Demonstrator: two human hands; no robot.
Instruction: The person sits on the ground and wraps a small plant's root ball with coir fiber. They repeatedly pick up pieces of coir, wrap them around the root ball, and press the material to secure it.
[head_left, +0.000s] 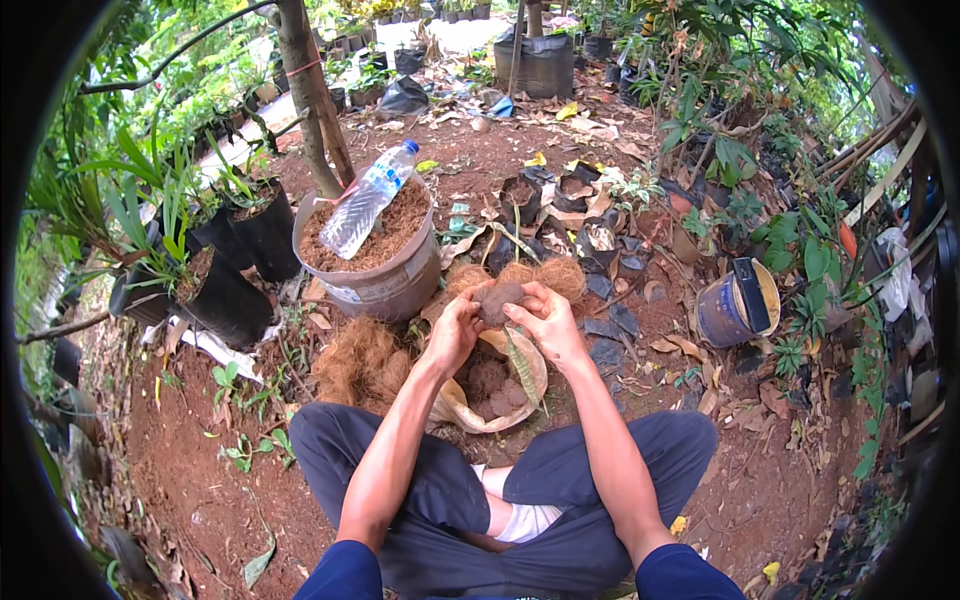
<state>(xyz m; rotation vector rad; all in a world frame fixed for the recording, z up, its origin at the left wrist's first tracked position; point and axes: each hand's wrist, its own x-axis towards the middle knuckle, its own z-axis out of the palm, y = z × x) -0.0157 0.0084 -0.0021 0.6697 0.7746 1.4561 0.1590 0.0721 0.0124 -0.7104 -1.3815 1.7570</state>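
Note:
Between my left hand (456, 330) and my right hand (551, 319) is a rounded clump of brown soil (499, 306), pinched by the fingertips of both. Below it stands an open pale sack (448, 399) with its rim rolled down, holding several soil clumps (487, 386). A long mottled green leaf (523, 364) leans across the sack's right side. Just beyond my hands sit fibre-wrapped balls (562, 279), with thin green stems rising near them. A loose heap of brown coconut fibre (352, 360) lies left of the sack.
A large plastic tub of brown coir-like material (382, 289) stands front left, with a clear plastic bottle (367, 202) lying on top. Black planting bags with plants (225, 300) are further left. At right a blue bucket (727, 311) lies tilted. Small black bags (596, 240) stand ahead.

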